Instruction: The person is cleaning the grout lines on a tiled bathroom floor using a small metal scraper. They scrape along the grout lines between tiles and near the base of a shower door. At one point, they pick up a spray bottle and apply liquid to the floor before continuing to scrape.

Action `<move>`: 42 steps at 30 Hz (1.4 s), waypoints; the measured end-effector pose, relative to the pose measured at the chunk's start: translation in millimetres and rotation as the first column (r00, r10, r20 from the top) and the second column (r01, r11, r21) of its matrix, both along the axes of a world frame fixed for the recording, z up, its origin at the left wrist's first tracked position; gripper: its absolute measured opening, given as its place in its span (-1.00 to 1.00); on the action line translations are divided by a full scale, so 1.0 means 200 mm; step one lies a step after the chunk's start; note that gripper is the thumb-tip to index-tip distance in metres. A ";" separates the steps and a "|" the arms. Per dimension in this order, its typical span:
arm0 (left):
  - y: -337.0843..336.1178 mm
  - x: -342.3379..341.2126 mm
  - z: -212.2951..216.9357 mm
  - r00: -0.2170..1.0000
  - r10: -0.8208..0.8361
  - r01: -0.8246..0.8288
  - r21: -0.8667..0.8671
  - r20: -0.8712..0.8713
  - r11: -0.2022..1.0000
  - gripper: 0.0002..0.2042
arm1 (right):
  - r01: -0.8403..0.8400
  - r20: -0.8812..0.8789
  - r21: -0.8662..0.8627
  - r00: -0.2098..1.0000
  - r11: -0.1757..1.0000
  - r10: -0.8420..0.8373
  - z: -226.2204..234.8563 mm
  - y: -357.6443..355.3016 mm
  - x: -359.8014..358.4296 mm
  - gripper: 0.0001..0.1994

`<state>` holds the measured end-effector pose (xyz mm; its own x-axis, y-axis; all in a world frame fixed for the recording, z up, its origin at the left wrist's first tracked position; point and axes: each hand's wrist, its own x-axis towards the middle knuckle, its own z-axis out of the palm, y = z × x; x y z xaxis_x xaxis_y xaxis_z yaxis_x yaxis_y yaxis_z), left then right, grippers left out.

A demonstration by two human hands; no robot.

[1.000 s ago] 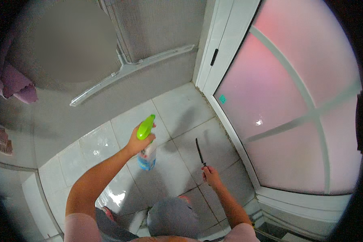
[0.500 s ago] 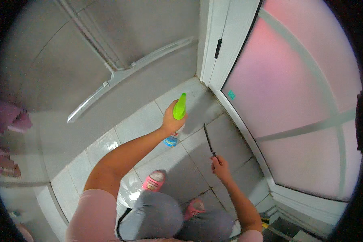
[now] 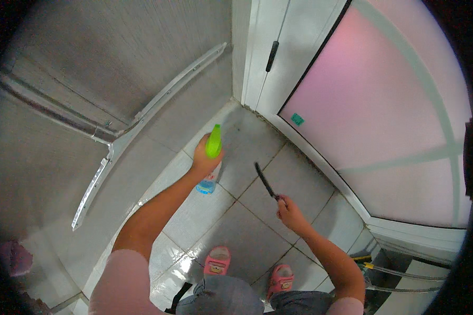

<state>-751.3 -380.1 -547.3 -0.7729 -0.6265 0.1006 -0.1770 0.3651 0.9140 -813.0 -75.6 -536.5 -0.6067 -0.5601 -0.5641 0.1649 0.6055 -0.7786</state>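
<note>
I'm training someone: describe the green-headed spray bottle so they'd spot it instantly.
Left of the pinkish frosted door lies pale tiled floor. Above it, the left hand grips the blue-based spray bottle. Its bright green head distinguishes it from the slim black tool in the right hand.

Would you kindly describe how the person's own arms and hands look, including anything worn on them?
The left sleeve and right sleeve are short and pale pink. Below them, the left forearm and right forearm are bare. The left hand and right hand wear no gloves; no watch or bracelet shows.
</note>
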 end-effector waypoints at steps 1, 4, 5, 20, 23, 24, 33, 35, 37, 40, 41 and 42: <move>0.02 0.07 0.03 0.996 -0.044 0.046 0.014 -0.084 0.999 -0.66 | 0.051 -0.002 -0.056 0.999 0.997 -0.051 -0.03 -0.11 -0.01 -0.72; 0.05 0.34 0.02 0.995 0.042 -0.036 0.069 -0.092 0.997 -0.64 | 0.209 0.064 -0.145 0.977 0.967 -0.202 -0.20 -0.51 -0.04 -0.75; 0.08 0.40 0.08 0.994 0.080 -0.053 0.300 -0.075 0.952 -0.64 | 0.263 0.071 -0.135 0.964 0.955 -0.256 -0.40 -0.61 -0.05 -0.74; 0.13 0.87 -0.15 0.976 0.194 -0.205 -0.115 -0.094 0.972 -0.81 | 0.005 -0.748 0.190 0.649 0.982 0.141 -1.02 -1.72 -0.28 -0.87; 0.08 0.92 -0.09 0.981 0.194 -0.187 -0.240 0.007 0.953 -0.81 | -0.346 -0.763 0.445 0.337 0.826 0.552 -1.03 -1.69 -0.10 -0.87; 0.07 0.95 -0.08 0.981 0.192 -0.179 -0.245 0.033 0.953 -0.81 | -0.389 -0.764 0.506 0.212 0.770 0.609 -1.05 -1.68 -0.04 -0.87; 0.17 0.83 -0.23 0.990 0.129 -0.110 -0.258 0.060 0.960 -0.82 | -0.399 -0.572 0.520 0.494 0.755 0.655 -1.36 -1.59 0.02 -0.84; 0.16 0.82 -0.23 0.988 0.152 -0.149 -0.197 -0.001 0.969 -0.81 | -0.177 -0.543 0.324 0.770 0.929 0.336 -1.31 -1.60 0.13 -0.81; 0.03 1.05 -0.06 0.961 0.275 -0.266 -0.234 0.005 0.935 -0.80 | -0.222 -0.580 0.155 0.769 0.963 0.271 -0.81 -1.86 0.44 -0.78; 0.12 0.88 -0.12 0.983 0.163 -0.135 -0.286 0.078 0.949 -0.77 | -0.454 -0.632 0.462 0.433 0.761 0.642 -1.15 -1.72 -0.09 -0.81; 0.15 0.81 -0.14 0.990 0.137 -0.125 -0.205 0.046 0.971 -0.77 | -0.366 -0.660 0.479 0.449 0.798 0.602 -1.19 -1.70 -0.16 -0.87; 0.18 0.76 -0.12 0.992 0.122 -0.117 -0.134 0.030 0.984 -0.77 | -0.292 -0.687 0.477 0.464 0.829 0.559 -1.22 -1.69 -0.17 -0.93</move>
<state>-598.8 -343.4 -572.3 -0.6983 -0.6975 0.1605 -0.2604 0.4564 0.8508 -847.9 -413.2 -779.8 -0.5895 -0.7919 -0.1592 -0.7515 0.6100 -0.2513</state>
